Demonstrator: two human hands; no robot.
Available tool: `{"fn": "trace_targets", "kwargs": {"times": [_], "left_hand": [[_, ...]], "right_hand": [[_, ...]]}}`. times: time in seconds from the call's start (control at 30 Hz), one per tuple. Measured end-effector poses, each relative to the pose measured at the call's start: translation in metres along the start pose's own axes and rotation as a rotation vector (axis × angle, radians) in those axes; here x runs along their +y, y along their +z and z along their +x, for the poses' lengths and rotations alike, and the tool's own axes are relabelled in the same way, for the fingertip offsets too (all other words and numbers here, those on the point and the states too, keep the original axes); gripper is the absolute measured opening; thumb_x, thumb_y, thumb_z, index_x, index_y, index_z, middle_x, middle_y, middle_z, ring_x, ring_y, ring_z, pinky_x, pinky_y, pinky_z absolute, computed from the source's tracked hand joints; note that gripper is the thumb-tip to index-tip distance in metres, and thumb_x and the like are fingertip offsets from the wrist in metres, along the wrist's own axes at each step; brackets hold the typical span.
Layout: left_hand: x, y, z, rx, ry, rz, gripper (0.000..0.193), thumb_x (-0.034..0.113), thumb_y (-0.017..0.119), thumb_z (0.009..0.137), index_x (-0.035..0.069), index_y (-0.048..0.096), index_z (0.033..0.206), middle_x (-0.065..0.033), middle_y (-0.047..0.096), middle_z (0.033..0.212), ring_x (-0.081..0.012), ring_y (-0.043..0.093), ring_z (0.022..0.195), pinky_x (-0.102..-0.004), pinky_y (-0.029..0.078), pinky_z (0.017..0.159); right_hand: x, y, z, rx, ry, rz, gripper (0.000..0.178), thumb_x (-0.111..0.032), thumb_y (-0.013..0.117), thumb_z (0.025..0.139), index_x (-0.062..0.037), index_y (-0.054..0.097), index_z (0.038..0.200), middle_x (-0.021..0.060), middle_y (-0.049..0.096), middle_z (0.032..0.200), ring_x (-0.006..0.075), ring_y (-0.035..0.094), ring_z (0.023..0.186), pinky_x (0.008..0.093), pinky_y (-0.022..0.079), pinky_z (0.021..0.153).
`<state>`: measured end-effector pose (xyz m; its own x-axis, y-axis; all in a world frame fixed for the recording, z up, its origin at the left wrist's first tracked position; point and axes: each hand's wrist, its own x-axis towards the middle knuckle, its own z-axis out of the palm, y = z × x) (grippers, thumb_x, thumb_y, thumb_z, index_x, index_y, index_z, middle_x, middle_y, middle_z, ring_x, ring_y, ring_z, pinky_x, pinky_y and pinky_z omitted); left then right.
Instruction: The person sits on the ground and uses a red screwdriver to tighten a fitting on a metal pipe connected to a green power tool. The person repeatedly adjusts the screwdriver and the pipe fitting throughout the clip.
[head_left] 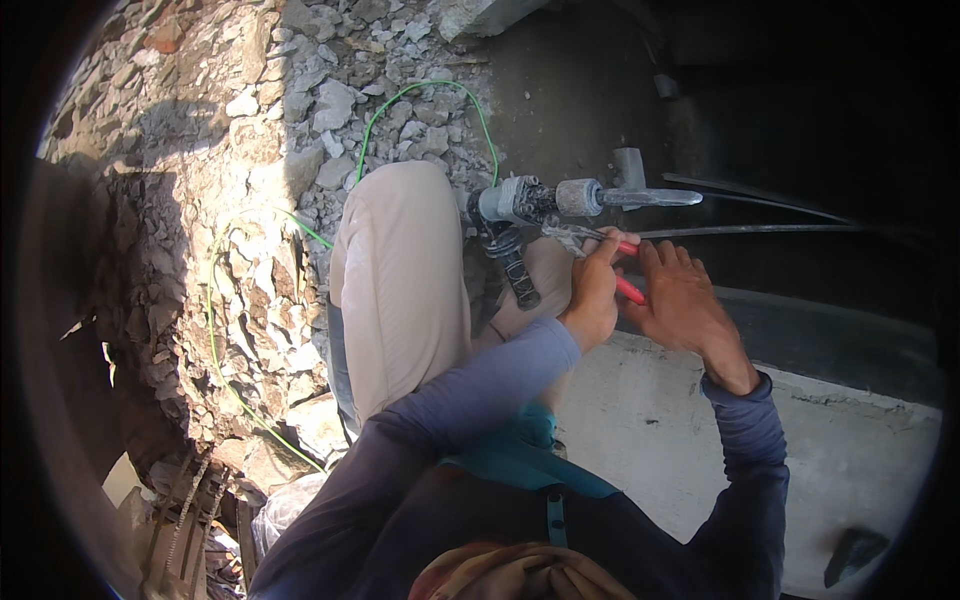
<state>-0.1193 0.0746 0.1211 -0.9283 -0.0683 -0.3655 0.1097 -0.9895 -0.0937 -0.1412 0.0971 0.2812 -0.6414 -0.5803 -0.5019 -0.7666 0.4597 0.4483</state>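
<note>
A pair of red-handled pliers [630,291] is between my two hands, its metal jaws toward a demolition hammer [515,199]. My left hand [595,290] is closed near the jaws and the upper handle, its fingertips partly hidden. From the right, my right hand [685,298] is closed round the handles, with its fingers over the upper one. Just beyond my hands lies the hammer, dusty grey and black, with a side grip [517,275] pointing toward me. Its chisel bit [655,198] points right. My left leg covers the hammer's rear end.
Broken stone rubble [270,150] covers the ground at left. A green cable [440,84] loops across it behind my knee. Thin metal strips [760,229] lie on the dark surface at right. A pale concrete ledge [640,430] runs beside me. Rusty bars [185,510] lie at lower left.
</note>
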Motion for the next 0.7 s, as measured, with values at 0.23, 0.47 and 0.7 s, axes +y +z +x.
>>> {"fn": "trace_targets", "kwargs": {"times": [0.23, 0.47, 0.7], "left_hand": [[0.002, -0.007, 0.006, -0.215, 0.038, -0.122, 0.041, 0.043, 0.059, 0.116, 0.023, 0.055, 0.152, 0.0011, 0.066, 0.143, -0.0165, 0.058, 0.137, -0.0415, 0.040, 0.112], [0.005, -0.003, 0.008, -0.240, 0.043, -0.114, 0.045, 0.046, 0.060, 0.115, 0.025, 0.053, 0.154, 0.0029, 0.063, 0.146, -0.0151, 0.058, 0.135, -0.0377, 0.044, 0.106], [0.009, 0.004, 0.005, -0.250, 0.032, -0.146, 0.039, 0.047, 0.057, 0.117, 0.023, 0.056, 0.148, 0.0026, 0.063, 0.144, -0.0161, 0.057, 0.136, -0.0390, 0.044, 0.107]], "right_hand": [[0.029, -0.041, 0.019, -0.029, 0.071, 0.338, 0.039, -0.031, 0.074, 0.104, -0.0047, 0.072, 0.132, 0.0187, 0.069, 0.109, 0.0377, 0.069, 0.107, 0.0516, 0.054, 0.093], [0.048, -0.044, 0.037, 0.054, -0.090, 0.268, 0.022, -0.015, 0.065, 0.109, -0.0008, 0.076, 0.122, 0.0216, 0.073, 0.110, 0.0420, 0.071, 0.108, 0.0508, 0.056, 0.093], [0.045, -0.054, 0.041, 0.051, -0.074, 0.234, 0.025, -0.018, 0.065, 0.110, -0.0024, 0.077, 0.124, 0.0221, 0.074, 0.112, 0.0409, 0.071, 0.110, 0.0503, 0.056, 0.096]]}}
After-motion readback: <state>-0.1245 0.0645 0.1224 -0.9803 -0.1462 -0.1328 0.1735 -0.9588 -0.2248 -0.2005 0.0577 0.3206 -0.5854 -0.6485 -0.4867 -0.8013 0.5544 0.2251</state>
